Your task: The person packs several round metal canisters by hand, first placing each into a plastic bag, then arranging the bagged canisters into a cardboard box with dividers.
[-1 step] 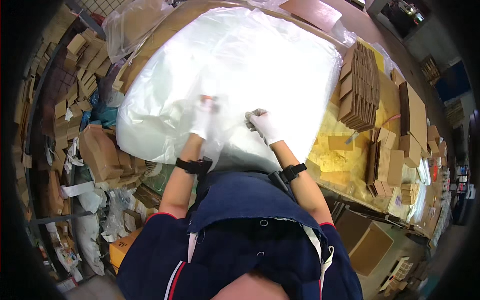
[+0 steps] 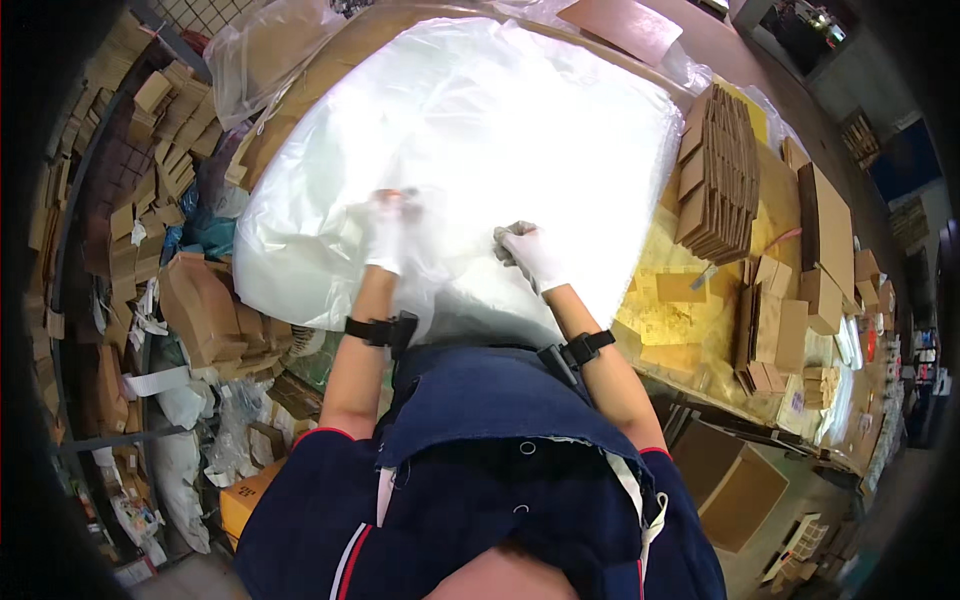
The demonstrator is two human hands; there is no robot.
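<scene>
A large stack of clear and white plastic sheeting (image 2: 540, 130) covers much of the table in front of me, glaring brightly in the middle. My left hand (image 2: 387, 232), in a white glove, is over the sheeting and smeared by motion. An orange patch shows at its fingertips, too blurred to name, and loose film hangs beside that wrist. My right hand (image 2: 532, 252), gloved in white with greyish fingertips, is closed over the sheeting with its fingers curled in. Whatever it pinches is hidden.
To the right, a stack of folded cardboard (image 2: 718, 175) stands on the yellowish table top (image 2: 640, 325), with cardboard boxes (image 2: 825, 235) beyond. Shelving on the left holds cardboard pieces (image 2: 205, 310) and crumpled plastic. An open carton (image 2: 735, 490) sits below the table at right.
My left hand has shifted a little to the left, and the loose film beside it has moved too. My right hand stays almost in place.
</scene>
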